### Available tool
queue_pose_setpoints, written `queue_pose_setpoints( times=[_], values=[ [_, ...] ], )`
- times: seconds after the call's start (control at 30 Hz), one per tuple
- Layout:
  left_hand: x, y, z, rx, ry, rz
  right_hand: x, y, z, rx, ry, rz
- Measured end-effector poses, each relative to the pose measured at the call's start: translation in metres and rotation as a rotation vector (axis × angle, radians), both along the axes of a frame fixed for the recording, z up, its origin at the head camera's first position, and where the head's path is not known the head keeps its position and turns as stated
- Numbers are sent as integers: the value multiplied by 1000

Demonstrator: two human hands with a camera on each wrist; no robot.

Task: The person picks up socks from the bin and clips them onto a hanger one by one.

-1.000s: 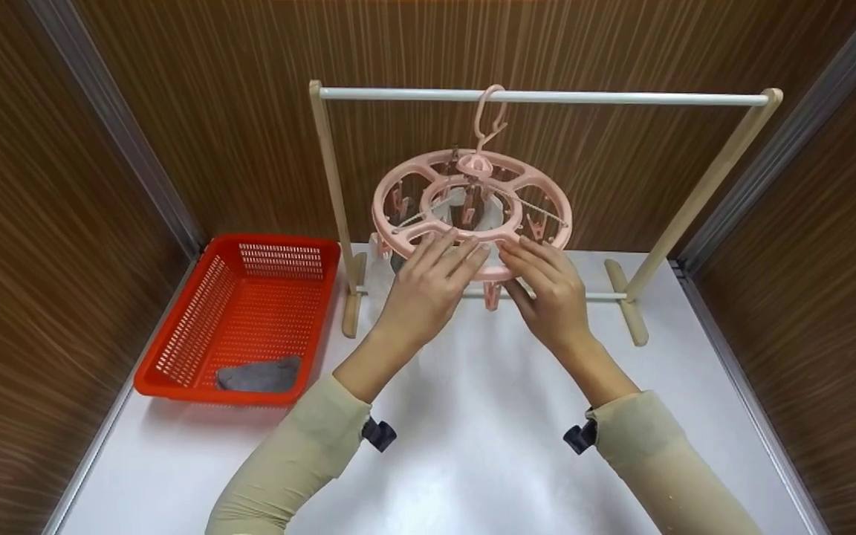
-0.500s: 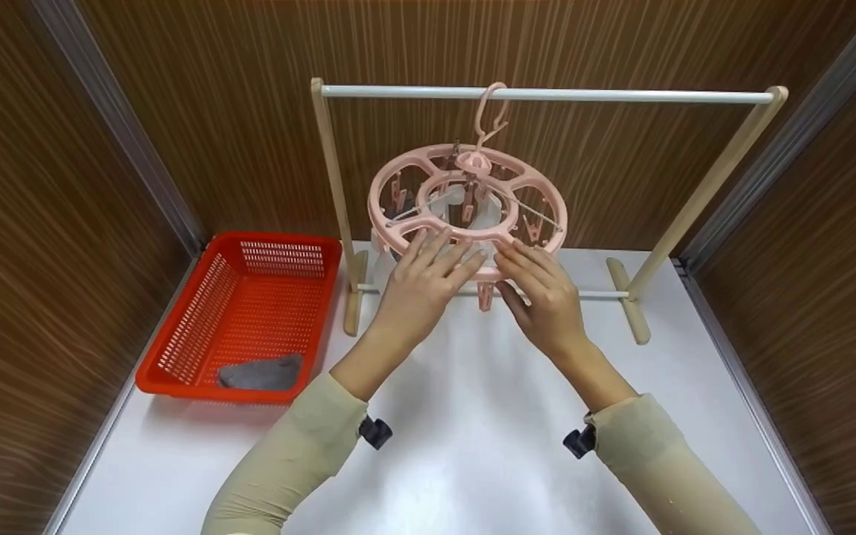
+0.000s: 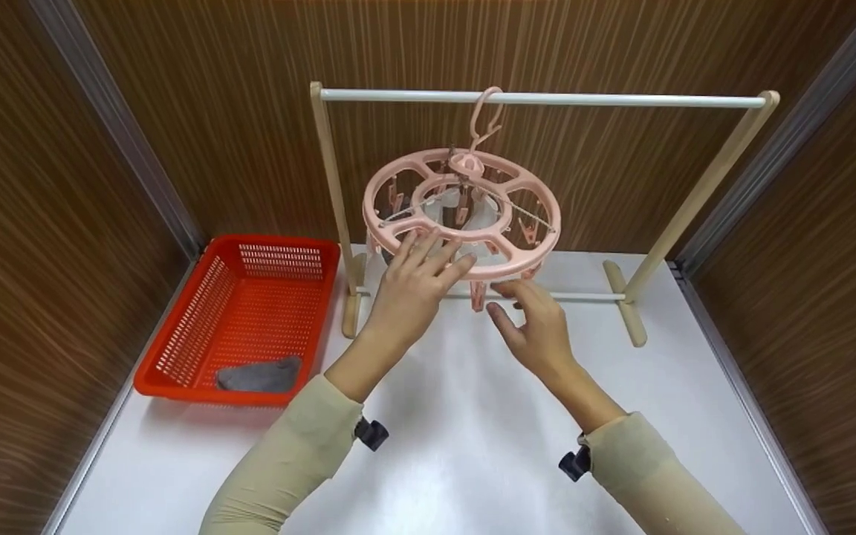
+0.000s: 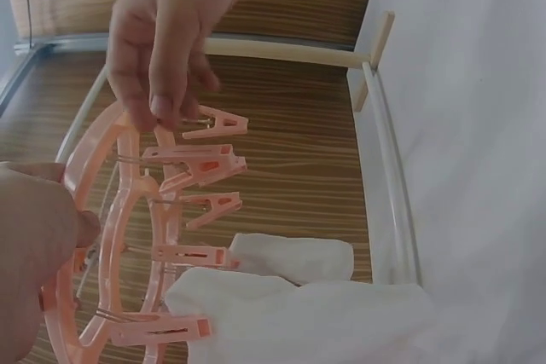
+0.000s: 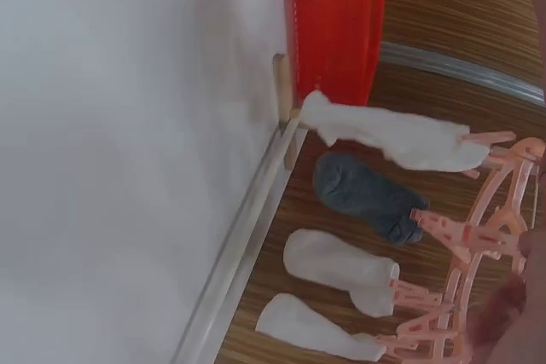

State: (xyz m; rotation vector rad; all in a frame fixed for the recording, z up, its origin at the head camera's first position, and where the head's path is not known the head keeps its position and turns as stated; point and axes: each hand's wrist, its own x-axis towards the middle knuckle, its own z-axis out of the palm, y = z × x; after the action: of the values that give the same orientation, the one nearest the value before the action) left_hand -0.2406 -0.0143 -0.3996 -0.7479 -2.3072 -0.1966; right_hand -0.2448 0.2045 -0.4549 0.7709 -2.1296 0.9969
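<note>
A pink round clip hanger (image 3: 536, 260) hangs from a white rail. My left hand (image 3: 409, 293) grips its front rim, fingers over the top; the left wrist view shows a fingertip inside the ring. Just below the rim, my right hand (image 3: 539, 327) holds nothing, thumb and index finger apart, beside a dangling pink clothespin (image 3: 478, 296). Several clothespins hang round the ring. In the right wrist view, white socks (image 5: 337, 270) and a dark grey sock (image 5: 367, 193) hang clipped; the right hand (image 5: 520, 330) is partly cut off at the edge.
The rack has wooden side posts (image 3: 703, 193) and a white top rail (image 3: 621, 99). To the left, a red plastic basket (image 3: 147, 379) stands on the white table (image 3: 472, 461), holding a grey sock (image 3: 258, 375). Wood-grain walls enclose the sides and back.
My right hand has left the hanger's rim and moved down below it, its thumb and index finger now parted. The left hand and ring have shifted slightly left.
</note>
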Motion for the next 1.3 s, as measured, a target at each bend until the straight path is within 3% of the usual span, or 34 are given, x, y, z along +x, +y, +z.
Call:
queue_pose_setpoints(
  times=[0.07,0.17,0.23,0.3,0.4,0.67,1.0,1.3],
  values=[
    [1,-1,0,8,-11,-5,-1,-3,1,-60,-205,76],
    [2,-1,1,18,-16,-11,-8,-5,5,-166,-488,251],
    [3,-1,1,25,-23,-9,-10,-6,10,-180,-614,360],
    [4,-1,0,31,-22,-9,-15,-6,11,-165,-671,434],
    [4,-1,-1,45,-24,-13,-18,-6,11,-159,-677,489],
    [4,-3,1,74,-38,-26,-24,-6,11,-270,-698,562],
    [4,-3,2,68,-88,-23,-19,-6,17,-272,-750,543],
    [3,-2,1,74,-120,-9,-14,-5,21,-256,-686,463]
  ],
)
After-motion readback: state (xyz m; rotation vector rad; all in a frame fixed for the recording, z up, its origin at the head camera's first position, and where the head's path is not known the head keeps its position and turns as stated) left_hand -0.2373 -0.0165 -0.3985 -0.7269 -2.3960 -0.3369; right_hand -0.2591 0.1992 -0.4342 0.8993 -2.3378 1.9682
